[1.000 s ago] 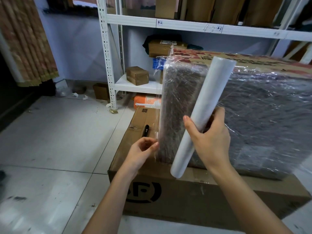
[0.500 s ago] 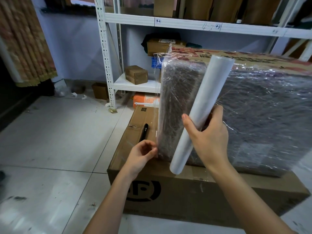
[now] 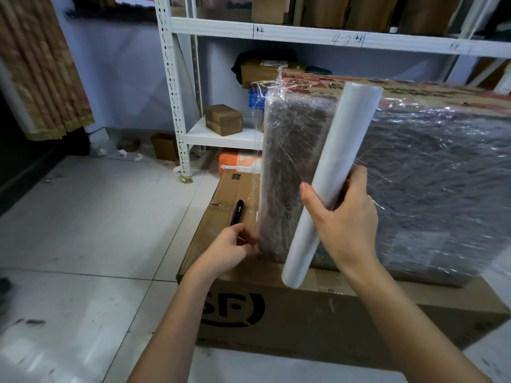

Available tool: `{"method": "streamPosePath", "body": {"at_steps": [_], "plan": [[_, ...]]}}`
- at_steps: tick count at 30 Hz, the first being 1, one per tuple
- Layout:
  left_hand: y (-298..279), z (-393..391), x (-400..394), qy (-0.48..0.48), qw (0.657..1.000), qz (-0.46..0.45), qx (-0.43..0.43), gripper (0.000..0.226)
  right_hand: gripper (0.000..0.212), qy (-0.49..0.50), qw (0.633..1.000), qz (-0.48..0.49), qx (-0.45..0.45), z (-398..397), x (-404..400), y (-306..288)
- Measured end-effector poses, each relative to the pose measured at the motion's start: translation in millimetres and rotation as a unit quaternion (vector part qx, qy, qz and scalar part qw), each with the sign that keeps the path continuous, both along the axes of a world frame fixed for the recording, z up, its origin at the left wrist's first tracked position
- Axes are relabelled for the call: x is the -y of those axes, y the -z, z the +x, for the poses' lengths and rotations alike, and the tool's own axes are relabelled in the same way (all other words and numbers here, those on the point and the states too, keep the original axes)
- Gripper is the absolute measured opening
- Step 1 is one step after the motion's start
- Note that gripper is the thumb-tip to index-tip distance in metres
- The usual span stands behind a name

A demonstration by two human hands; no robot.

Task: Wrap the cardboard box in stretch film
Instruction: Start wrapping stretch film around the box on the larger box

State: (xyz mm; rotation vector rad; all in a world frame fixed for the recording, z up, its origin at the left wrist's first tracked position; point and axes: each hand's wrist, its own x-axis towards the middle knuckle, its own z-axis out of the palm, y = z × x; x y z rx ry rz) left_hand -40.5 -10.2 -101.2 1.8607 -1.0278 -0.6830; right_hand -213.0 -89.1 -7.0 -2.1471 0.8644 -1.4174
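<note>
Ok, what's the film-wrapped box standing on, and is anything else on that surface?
The wrapped box stands upright on a flat cardboard box lying on the floor. A black marker lies on that box's bare left end. What is beneath the wrapped box's base is covered.

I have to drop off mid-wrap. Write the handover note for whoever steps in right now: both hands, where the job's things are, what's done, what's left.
Right hand: grips the stretch film roll, held tilted against the near left corner of the wrapped box.
Left hand: pinches the loose film edge low at the box's left end.
Position: the box stands upright on a flat SF carton on the floor; a black marker lies on that carton.
Done: film covers the front face and left end.
Left: the top face looks mostly bare. The back is hidden. Keep wrapping, then tear and press down the tail.
</note>
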Motion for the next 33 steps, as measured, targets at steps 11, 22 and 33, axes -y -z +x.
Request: {"method": "streamPosePath", "body": {"at_steps": [11,22,33], "plan": [[22.5,-22.9,2.9,-0.148,0.985,-0.001,-0.093,0.023,0.039,-0.004,1.000,0.011,0.003,0.2,0.1,-1.2],[22.2,-22.7,3.8,-0.171,0.977,-0.035,-0.126,0.015,0.038,-0.009,1.000,0.009,0.005,0.6,0.3,-1.1],[27.1,-16.0,4.4,-0.208,0.969,0.096,0.092,0.010,0.039,-0.005,1.000,0.006,0.000,0.0,0.6,-1.9]]}}
